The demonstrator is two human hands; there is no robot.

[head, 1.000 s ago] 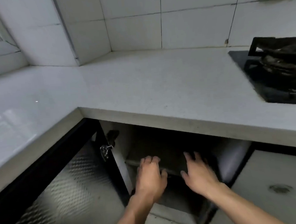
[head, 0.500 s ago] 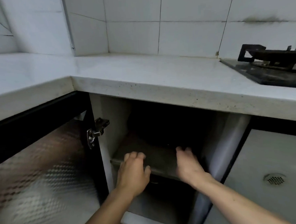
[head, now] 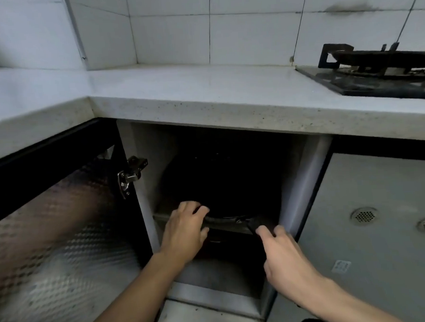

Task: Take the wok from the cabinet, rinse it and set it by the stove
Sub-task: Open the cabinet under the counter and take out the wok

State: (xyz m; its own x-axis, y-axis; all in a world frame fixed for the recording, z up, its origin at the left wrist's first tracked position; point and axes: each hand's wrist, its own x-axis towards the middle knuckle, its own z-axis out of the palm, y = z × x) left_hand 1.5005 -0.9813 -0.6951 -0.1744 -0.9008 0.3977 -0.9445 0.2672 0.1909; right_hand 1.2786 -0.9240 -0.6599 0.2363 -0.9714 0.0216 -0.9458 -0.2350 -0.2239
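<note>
Head view: right hand (head: 281, 252) around wok handle (head: 253, 226)

Open cabinet mouth (head: 219, 160), wok (head: 220, 185) filling shelf (head: 160, 216), countertop (head: 203, 107) overhead

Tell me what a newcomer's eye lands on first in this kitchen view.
First, the two bare hands at the open cabinet under the countertop: the left hand rests on the rim of the dark wok on the shelf, and the right hand grips its black handle. Next, the black gas stove at the upper right.
</note>
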